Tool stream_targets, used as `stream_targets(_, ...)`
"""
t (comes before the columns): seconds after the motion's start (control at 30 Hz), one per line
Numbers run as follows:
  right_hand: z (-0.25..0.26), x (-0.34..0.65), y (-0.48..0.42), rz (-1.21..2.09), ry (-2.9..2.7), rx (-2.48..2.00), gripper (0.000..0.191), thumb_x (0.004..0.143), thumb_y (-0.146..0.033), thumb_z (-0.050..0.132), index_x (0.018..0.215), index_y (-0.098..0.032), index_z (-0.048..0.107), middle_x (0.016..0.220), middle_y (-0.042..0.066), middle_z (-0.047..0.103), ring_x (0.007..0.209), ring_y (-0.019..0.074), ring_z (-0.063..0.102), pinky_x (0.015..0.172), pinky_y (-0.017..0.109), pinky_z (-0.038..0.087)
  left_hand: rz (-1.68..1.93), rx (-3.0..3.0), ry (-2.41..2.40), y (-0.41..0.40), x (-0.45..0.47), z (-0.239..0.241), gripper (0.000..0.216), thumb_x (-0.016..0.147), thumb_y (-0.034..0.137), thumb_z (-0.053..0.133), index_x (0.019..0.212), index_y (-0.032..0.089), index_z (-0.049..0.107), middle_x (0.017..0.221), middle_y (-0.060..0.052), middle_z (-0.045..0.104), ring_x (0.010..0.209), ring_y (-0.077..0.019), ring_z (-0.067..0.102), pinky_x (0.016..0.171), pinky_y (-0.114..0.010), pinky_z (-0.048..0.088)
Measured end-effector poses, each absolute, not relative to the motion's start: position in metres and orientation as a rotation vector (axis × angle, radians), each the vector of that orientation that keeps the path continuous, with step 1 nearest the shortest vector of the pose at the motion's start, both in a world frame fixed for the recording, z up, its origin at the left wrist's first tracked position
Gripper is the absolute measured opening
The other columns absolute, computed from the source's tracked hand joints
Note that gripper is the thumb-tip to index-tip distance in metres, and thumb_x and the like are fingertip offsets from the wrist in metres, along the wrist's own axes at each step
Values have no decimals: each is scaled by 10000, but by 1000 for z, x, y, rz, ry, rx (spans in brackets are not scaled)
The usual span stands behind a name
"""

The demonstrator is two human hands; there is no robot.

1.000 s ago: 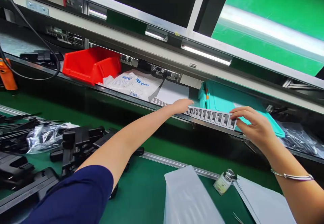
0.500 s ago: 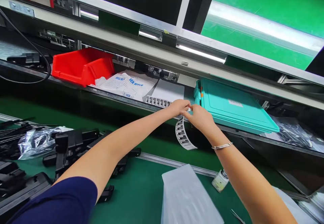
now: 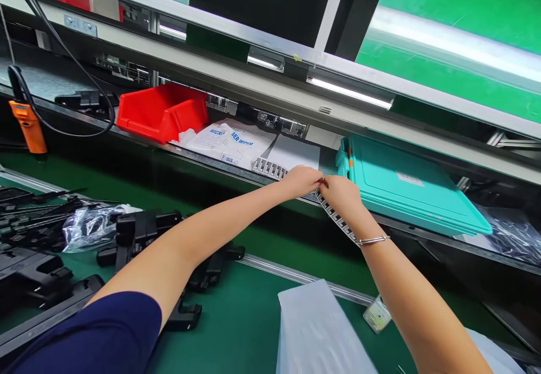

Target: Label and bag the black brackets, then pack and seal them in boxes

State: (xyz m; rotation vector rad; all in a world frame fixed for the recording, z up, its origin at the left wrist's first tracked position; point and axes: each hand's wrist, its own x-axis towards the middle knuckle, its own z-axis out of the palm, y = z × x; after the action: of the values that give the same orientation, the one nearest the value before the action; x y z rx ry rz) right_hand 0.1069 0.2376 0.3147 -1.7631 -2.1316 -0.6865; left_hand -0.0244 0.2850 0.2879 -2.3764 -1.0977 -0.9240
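My left hand [image 3: 302, 181] and my right hand [image 3: 341, 195] meet fingertip to fingertip above the shelf's front edge, both closed in a pinch. Between them they grip a strip of labels [image 3: 337, 217], white with black printed marks. Its free end slants down below my right hand towards the wrist with the bracelet. Left of my left hand, similar printed labels [image 3: 269, 168] lie on the shelf at the edge of a white sheet [image 3: 296, 153]. Whether these join the held strip is hidden by my hand. The pinched fingertips are mostly covered.
On the shelf stand a red bin [image 3: 163, 114], a white wiper bag [image 3: 230, 142] and a teal case [image 3: 416, 179]. Below, the green bench holds black parts [image 3: 143, 233], a clear plastic bag [image 3: 91, 225], whitish sheets [image 3: 319, 329] and a small bottle [image 3: 377, 314]. An orange tool [image 3: 29, 128] hangs left.
The strip's free end, which hung curled below my hands, now stretches straight down to the right under my right hand. My view has shifted slightly left; both hands stay together.
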Motion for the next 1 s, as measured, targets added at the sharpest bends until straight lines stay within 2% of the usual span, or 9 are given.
stream_targets(0.13,318,115,237,-700,-2179,-1638,252,844,-233,415,734,-211,641,830,81,692,735,205,588,537,281,276,-937,-2388,-1098,281,-27,290,277,856,218,428,704,182,657,735,-65,686,735,-222,610,694,-322,380)
stream_targets(0.27,319,119,240,-637,-2184,-1505,207,803,-249,449,694,-210,621,758,50,664,672,173,528,531,275,249,-1196,-2504,-1037,277,-33,292,247,793,194,444,640,179,637,615,-14,627,650,-173,563,705,-300,377)
stream_targets(0.43,313,121,247,-535,-2107,-1272,185,771,-252,462,638,-204,581,692,30,619,660,160,503,575,270,298,-1597,-2699,-1010,271,-37,294,220,734,218,457,603,165,626,585,8,578,622,-140,520,596,-251,358)
stream_targets(0.67,305,121,249,-453,-2025,-1137,172,776,-270,456,646,-209,552,726,36,623,717,173,542,659,276,364,-1858,-2835,-1002,273,-41,292,184,719,237,510,593,147,609,569,19,524,564,-110,462,544,-238,346)
stream_targets(0.87,302,123,249,-256,-2014,-1190,243,847,-393,464,790,-203,604,789,41,659,724,180,556,644,280,370,-1818,-2767,-1016,274,-49,293,198,768,247,522,602,152,572,596,22,512,570,-99,436,554,-235,334)
stream_targets(1.0,305,127,248,-176,-1948,-1238,271,848,-426,475,735,-199,571,707,32,629,670,170,528,607,273,348,-1733,-2734,-976,272,-56,298,193,808,233,513,649,156,590,651,6,559,630,-115,482,588,-237,352)
